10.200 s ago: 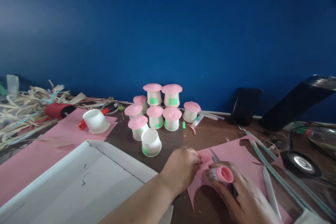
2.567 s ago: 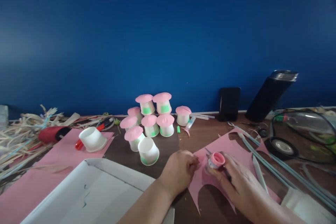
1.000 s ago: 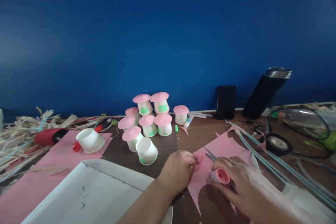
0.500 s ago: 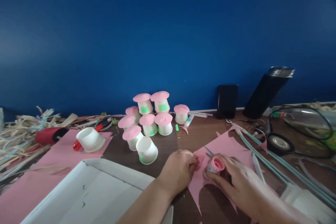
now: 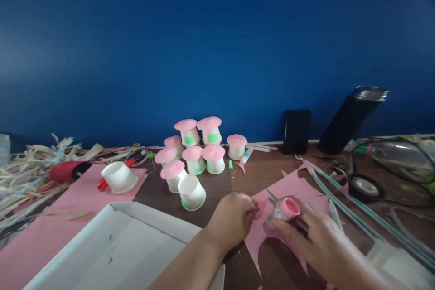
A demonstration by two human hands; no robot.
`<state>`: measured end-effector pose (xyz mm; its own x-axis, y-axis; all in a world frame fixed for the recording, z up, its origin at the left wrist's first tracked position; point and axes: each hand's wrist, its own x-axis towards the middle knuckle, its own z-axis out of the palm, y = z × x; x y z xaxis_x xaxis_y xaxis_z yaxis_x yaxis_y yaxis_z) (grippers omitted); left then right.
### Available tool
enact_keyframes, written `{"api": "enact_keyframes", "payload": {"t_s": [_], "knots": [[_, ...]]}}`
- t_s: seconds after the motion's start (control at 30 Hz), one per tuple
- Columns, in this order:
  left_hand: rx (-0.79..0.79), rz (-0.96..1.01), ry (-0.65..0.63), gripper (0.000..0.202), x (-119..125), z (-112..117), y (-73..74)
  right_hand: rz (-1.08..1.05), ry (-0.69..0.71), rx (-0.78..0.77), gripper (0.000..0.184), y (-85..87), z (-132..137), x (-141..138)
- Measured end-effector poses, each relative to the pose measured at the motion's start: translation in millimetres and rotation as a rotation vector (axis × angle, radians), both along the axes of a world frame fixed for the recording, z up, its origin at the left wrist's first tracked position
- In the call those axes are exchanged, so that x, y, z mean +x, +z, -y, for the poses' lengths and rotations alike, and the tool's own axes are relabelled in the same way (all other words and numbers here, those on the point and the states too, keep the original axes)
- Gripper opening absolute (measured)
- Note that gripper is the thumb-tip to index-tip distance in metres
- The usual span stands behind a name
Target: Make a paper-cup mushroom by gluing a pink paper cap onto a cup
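Note:
My right hand [image 5: 316,235] grips a small bottle [image 5: 288,210] with a pink top and a pale label, tilted over the cut-up pink paper. Left of it, my left hand [image 5: 234,219] is closed in a pinch at a piece of pink paper [image 5: 260,206], its edge showing at the fingertips. Scissors [image 5: 272,197] lie on the larger pink sheet [image 5: 299,186], their handles partly behind my right hand. Beyond my left hand stands a white paper cup [image 5: 192,192] with a green band. Several upturned cups with pink paper discs [image 5: 213,153] are stacked farther back.
A white box lid [image 5: 142,244] lies at front left. Another white cup [image 5: 119,177] rests on pink paper beside a red-handled tool. A black phone [image 5: 297,131] and a leaning black flask [image 5: 353,120] stand against the blue wall. Cords and pale tubes [image 5: 353,210] run along the right.
My right hand has moved slightly right with the bottle, which is tipped a little more. My left hand stays nearly still. The whole view has shifted slightly.

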<state>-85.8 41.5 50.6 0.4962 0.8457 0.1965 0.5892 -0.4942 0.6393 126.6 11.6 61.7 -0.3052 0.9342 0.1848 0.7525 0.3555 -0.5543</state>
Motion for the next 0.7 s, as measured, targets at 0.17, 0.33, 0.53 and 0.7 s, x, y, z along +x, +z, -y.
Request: {"api": "enact_keyframes", "payload": {"t_s": [0.17, 0.33, 0.53, 0.7], "knots": [[0.008, -0.013, -0.009, 0.022, -1, 2, 5.3, 0.195, 0.095, 0.134, 0.019, -6.8, -2, -12], [0.007, -0.020, -0.022, 0.025, -2, 2, 1.6, 0.277, 0.113, 0.214, 0.023, -4.4, -3, -8], [-0.002, -0.029, -0.011, 0.026, -1, 2, -0.3, 0.206, 0.017, 0.155, 0.019, -2.1, -1, 6], [-0.001, -0.040, -0.009, 0.023, 0, 2, 2.8, 0.042, -0.035, 0.051, 0.024, -0.9, -3, 3]]}}
